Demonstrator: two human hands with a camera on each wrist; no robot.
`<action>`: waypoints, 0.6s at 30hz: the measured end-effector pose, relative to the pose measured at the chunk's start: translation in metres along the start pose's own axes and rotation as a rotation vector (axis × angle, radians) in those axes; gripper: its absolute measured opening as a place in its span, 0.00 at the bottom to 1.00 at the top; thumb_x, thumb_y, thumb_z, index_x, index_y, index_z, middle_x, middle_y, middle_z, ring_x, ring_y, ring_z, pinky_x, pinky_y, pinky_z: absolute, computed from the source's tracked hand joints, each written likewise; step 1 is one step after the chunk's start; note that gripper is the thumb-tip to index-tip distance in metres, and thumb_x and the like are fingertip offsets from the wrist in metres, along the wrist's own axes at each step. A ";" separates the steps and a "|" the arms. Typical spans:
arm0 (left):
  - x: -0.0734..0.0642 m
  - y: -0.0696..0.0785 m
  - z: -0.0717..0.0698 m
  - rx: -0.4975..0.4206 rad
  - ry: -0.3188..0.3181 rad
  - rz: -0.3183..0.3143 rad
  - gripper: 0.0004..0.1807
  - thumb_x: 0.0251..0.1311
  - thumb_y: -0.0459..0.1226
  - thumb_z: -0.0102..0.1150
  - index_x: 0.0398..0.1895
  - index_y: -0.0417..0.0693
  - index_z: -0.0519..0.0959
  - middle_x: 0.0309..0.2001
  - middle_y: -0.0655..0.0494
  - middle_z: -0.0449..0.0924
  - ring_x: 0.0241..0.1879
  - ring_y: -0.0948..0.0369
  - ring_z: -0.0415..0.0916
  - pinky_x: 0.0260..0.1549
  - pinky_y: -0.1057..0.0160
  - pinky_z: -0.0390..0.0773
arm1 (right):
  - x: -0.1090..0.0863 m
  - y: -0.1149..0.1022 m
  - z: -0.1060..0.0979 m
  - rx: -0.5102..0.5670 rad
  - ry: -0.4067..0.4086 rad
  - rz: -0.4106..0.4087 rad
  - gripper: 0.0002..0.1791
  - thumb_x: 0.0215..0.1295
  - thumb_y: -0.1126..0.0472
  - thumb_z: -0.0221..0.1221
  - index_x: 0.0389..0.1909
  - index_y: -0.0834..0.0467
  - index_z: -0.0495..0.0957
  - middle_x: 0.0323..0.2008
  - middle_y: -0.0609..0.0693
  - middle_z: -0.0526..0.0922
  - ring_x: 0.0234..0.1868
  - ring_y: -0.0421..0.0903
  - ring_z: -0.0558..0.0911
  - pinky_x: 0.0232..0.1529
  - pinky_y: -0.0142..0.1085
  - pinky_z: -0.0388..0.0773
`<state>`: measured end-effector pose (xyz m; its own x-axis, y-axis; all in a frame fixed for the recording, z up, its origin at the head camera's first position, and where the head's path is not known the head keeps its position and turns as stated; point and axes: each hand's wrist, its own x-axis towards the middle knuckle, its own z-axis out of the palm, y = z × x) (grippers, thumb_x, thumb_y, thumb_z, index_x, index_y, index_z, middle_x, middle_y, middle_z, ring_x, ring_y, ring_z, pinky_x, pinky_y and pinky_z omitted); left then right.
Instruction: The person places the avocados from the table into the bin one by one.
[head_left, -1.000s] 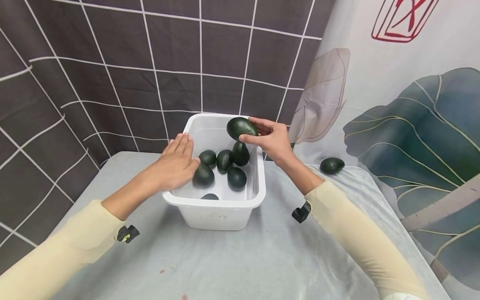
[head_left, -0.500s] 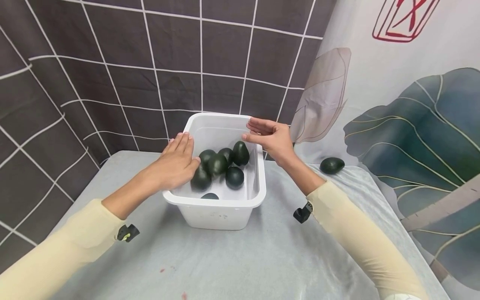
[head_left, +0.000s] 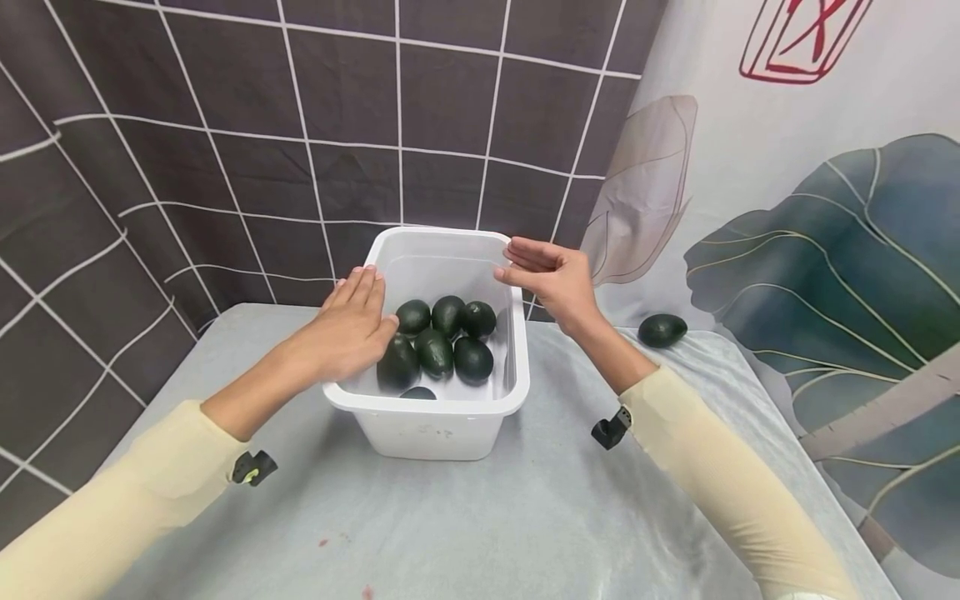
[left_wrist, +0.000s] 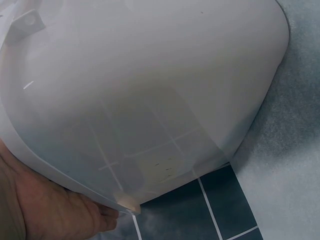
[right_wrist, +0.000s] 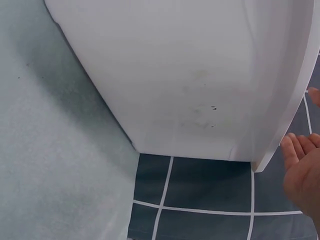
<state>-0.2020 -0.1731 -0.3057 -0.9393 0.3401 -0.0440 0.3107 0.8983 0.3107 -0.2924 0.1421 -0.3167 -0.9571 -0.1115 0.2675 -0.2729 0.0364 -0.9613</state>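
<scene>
A white plastic tub (head_left: 429,432) stands on the table with several dark green avocados (head_left: 433,353) lying inside it. My left hand (head_left: 347,329) rests over the tub's left rim, fingers straight; in the left wrist view that hand (left_wrist: 60,212) lies along the rim. Above the right rim hovers my right hand (head_left: 553,279), holding nothing, its thumb apart from its extended fingers. In the right wrist view the right hand (right_wrist: 304,170) shows beside the tub's rim (right_wrist: 287,120). One avocado (head_left: 662,330) lies outside, on the table to the right.
The table (head_left: 480,525) has a pale grey cloth cover. Close behind the tub hangs a dark curtain (head_left: 337,92) with a white grid. A white cloth with large printed leaves (head_left: 862,275) hangs at the right.
My right hand has let go of an avocado, which has dropped among the others in the tub. Some avocados have shifted. The right hand has drawn slightly right; my left hand stays put.
</scene>
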 end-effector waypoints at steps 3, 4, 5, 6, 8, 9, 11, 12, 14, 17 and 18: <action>0.000 0.000 0.000 -0.002 0.000 0.000 0.43 0.88 0.48 0.31 0.89 0.23 0.42 0.92 0.27 0.30 0.93 0.33 0.25 0.92 0.33 0.32 | -0.001 0.001 -0.002 0.005 0.007 -0.006 0.34 0.62 0.71 0.80 0.70 0.68 0.84 0.64 0.66 0.89 0.66 0.54 0.92 0.63 0.32 0.89; -0.001 0.000 0.000 -0.001 0.000 0.000 0.42 0.88 0.48 0.31 0.89 0.23 0.42 0.92 0.27 0.30 0.93 0.33 0.25 0.92 0.33 0.32 | -0.002 0.002 -0.003 0.003 0.010 -0.008 0.34 0.62 0.71 0.80 0.70 0.68 0.84 0.64 0.66 0.89 0.67 0.57 0.91 0.63 0.31 0.89; -0.001 0.000 0.000 -0.001 0.001 0.000 0.42 0.88 0.48 0.31 0.89 0.23 0.42 0.92 0.27 0.30 0.93 0.33 0.25 0.92 0.33 0.32 | -0.002 0.002 -0.004 0.001 0.013 -0.007 0.34 0.62 0.71 0.80 0.70 0.68 0.84 0.64 0.67 0.89 0.68 0.59 0.90 0.62 0.31 0.89; -0.001 0.001 0.000 -0.001 0.000 0.000 0.42 0.88 0.48 0.31 0.89 0.23 0.42 0.92 0.27 0.30 0.93 0.33 0.25 0.92 0.33 0.32 | -0.002 0.003 -0.005 -0.003 0.017 -0.008 0.34 0.62 0.71 0.80 0.70 0.68 0.84 0.64 0.67 0.89 0.68 0.59 0.90 0.62 0.31 0.89; -0.001 0.001 -0.001 0.002 0.001 -0.001 0.42 0.88 0.48 0.31 0.89 0.23 0.42 0.92 0.27 0.31 0.93 0.33 0.26 0.92 0.33 0.32 | -0.003 0.004 -0.007 -0.005 0.026 -0.003 0.34 0.61 0.71 0.80 0.70 0.67 0.85 0.64 0.66 0.89 0.67 0.56 0.91 0.62 0.31 0.89; -0.001 0.001 -0.001 0.003 0.001 -0.001 0.42 0.88 0.48 0.31 0.89 0.23 0.42 0.92 0.27 0.31 0.93 0.33 0.26 0.91 0.32 0.33 | -0.004 0.004 -0.008 -0.004 0.028 -0.003 0.34 0.61 0.71 0.80 0.70 0.67 0.85 0.64 0.67 0.89 0.66 0.56 0.92 0.61 0.31 0.89; -0.001 0.001 -0.001 0.005 0.000 -0.001 0.42 0.88 0.48 0.31 0.89 0.24 0.42 0.92 0.27 0.31 0.93 0.33 0.25 0.91 0.32 0.33 | -0.004 0.007 -0.011 -0.005 0.033 -0.004 0.34 0.61 0.72 0.80 0.69 0.68 0.85 0.64 0.67 0.89 0.66 0.55 0.92 0.61 0.31 0.90; -0.001 0.001 0.000 0.005 -0.001 -0.002 0.42 0.88 0.48 0.30 0.89 0.24 0.42 0.92 0.27 0.30 0.93 0.33 0.25 0.91 0.32 0.33 | -0.005 0.008 -0.013 -0.004 0.037 -0.005 0.34 0.61 0.72 0.80 0.69 0.68 0.85 0.64 0.67 0.89 0.66 0.56 0.92 0.60 0.31 0.90; -0.001 0.001 0.000 0.008 -0.001 -0.002 0.43 0.88 0.48 0.30 0.90 0.24 0.42 0.92 0.27 0.30 0.93 0.33 0.25 0.91 0.32 0.33 | -0.005 0.010 -0.015 -0.002 0.043 -0.002 0.33 0.61 0.72 0.80 0.69 0.69 0.85 0.64 0.67 0.89 0.66 0.56 0.92 0.60 0.31 0.90; 0.000 0.001 0.000 0.009 0.000 -0.002 0.43 0.88 0.48 0.30 0.90 0.24 0.42 0.92 0.28 0.30 0.93 0.33 0.25 0.91 0.32 0.33 | -0.007 0.013 -0.019 -0.008 0.054 0.006 0.33 0.61 0.72 0.80 0.69 0.69 0.85 0.64 0.66 0.89 0.65 0.54 0.92 0.59 0.30 0.90; 0.000 0.001 0.000 0.009 0.001 -0.001 0.43 0.88 0.48 0.30 0.90 0.24 0.42 0.92 0.28 0.30 0.93 0.33 0.25 0.91 0.32 0.33 | -0.007 0.014 -0.020 -0.006 0.057 0.010 0.33 0.61 0.72 0.80 0.69 0.69 0.85 0.64 0.66 0.89 0.64 0.52 0.93 0.59 0.30 0.90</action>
<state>-0.2016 -0.1724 -0.3060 -0.9399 0.3387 -0.0437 0.3107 0.9012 0.3021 -0.2912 0.1634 -0.3309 -0.9637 -0.0542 0.2615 -0.2639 0.0436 -0.9636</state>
